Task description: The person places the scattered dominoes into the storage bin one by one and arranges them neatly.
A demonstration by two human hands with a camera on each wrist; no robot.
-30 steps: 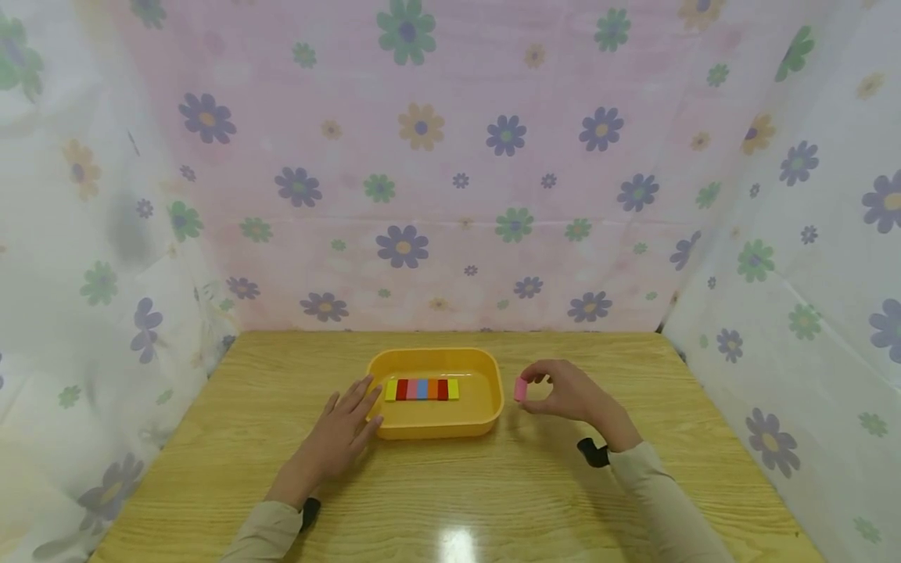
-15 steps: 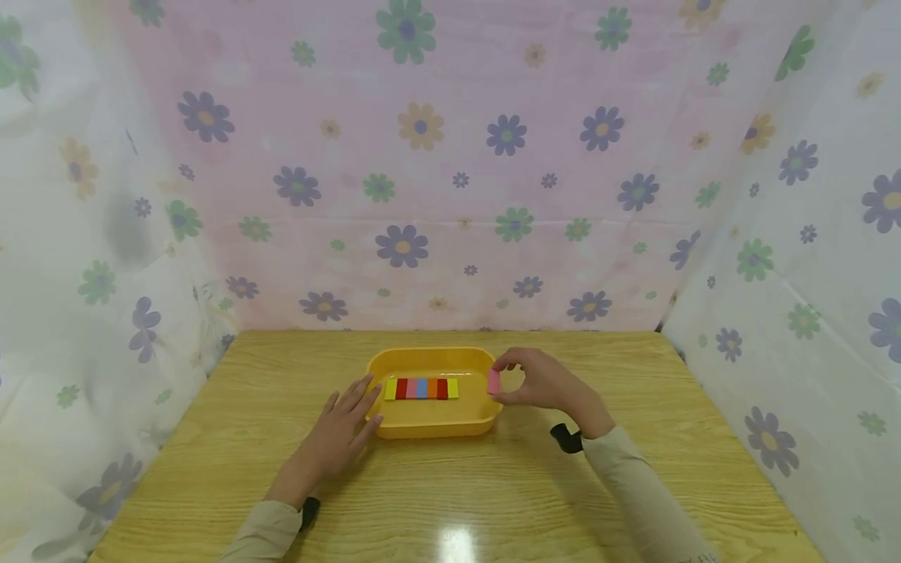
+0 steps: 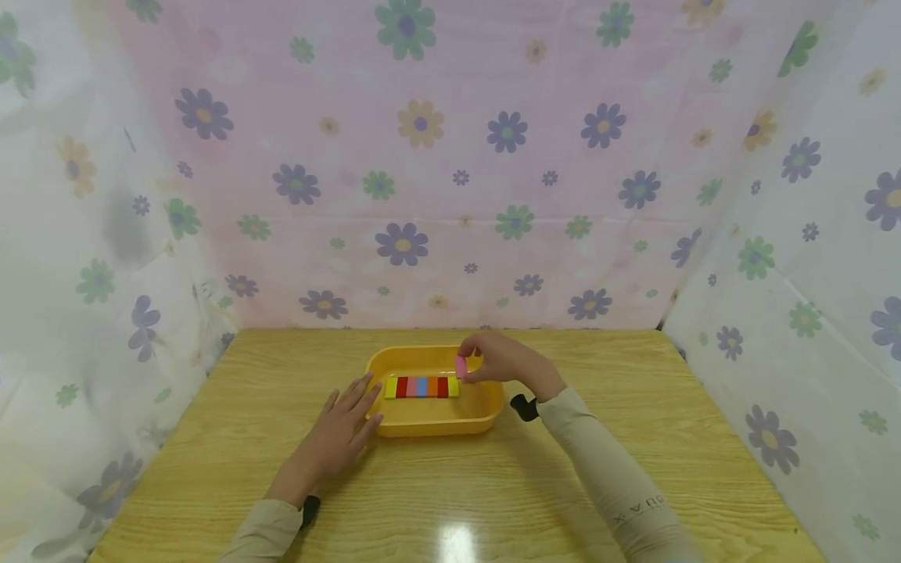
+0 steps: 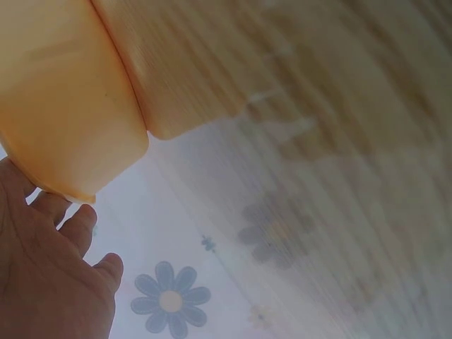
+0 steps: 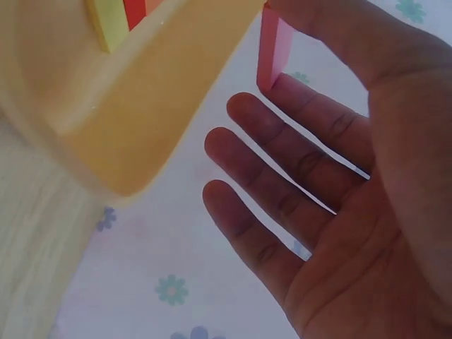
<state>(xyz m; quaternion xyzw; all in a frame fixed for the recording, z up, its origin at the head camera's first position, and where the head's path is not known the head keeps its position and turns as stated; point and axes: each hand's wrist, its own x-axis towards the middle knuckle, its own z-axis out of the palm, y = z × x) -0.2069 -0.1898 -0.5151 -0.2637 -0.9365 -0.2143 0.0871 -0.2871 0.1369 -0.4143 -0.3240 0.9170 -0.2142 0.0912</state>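
Flowered curtain (image 3: 450,156) hung all round, from nine o'clock through twelve to three, closing in a wooden table (image 3: 450,485). Near the table's middle, toward twelve o'clock, a yellow tray (image 3: 486,410) with rounded corners, set flat. Inside, along the tray floor, a row of small blocks (image 3: 421,387) laid side by side: yellow, red, pink, blue, orange, red, yellow. At the tray's three o'clock side, reaching in over the rim, right hand (image 3: 503,360), sleeve trailing back toward five o'clock. Pinched between thumb and forefinger, a pink block (image 3: 461,367), held upright at the hand's nine o'clock, above the right end of the row and close over it; whether touching the row, cannot tell. In the right wrist view, same pink block (image 5: 274,49) gripped at the fingertips at twelve o'clock, other fingers spread and relaxed beneath, tray wall at ten o'clock. At the tray's eight o'clock corner, left hand (image 3: 338,430) lying flat, fingers straight and loose, tips just against the tray's outer wall, holding nothing.
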